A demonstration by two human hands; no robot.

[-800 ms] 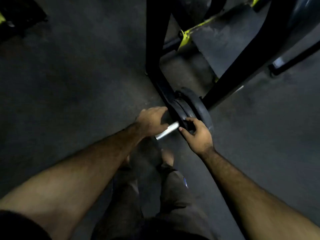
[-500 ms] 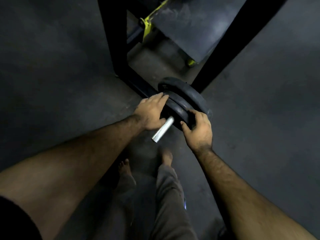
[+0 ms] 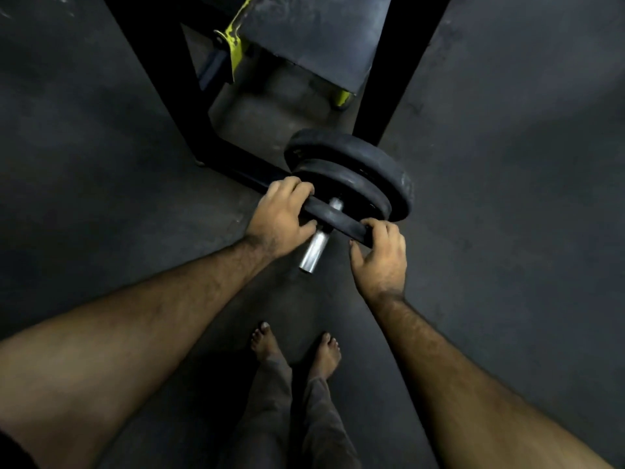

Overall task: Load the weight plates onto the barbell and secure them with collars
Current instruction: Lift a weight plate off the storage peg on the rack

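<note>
the shiny silver steel barbell sleeve [image 3: 316, 247] juts toward the camera, its free end bare and pointing down at the dark rubber gym floor [image 3: 101, 164]. a small thin black weight plate [image 3: 333, 216] is threaded on the sleeve, tilted, with a gap between it and the plates farther along. the left hand [image 3: 279, 216] grips the plate's rim on the left of the sleeve, fingers curled over the top edge and thumb pressed against the near face. the right hand [image 3: 380, 252] grips the rim on the right of the sleeve, fingers hooked over the edge and thumb underneath. farther along the sleeve sits a medium black rubber weight plate [image 3: 351, 181], and behind that a larger worn black rubber weight plate [image 3: 375, 157], the two touching face to face. beyond the plates, the black steel rack frame [image 3: 176, 79] rises on the left of the sleeve and a second black upright [image 3: 402, 62] on the right, with a grey padded bench [image 3: 314, 35] between them and a yellow metal bracket [image 3: 236, 42] at the bench's left edge. nearer than the sleeve's free end, two bare feet [image 3: 267, 340] stand on the floor below grey trouser legs [image 3: 270, 401].
</note>
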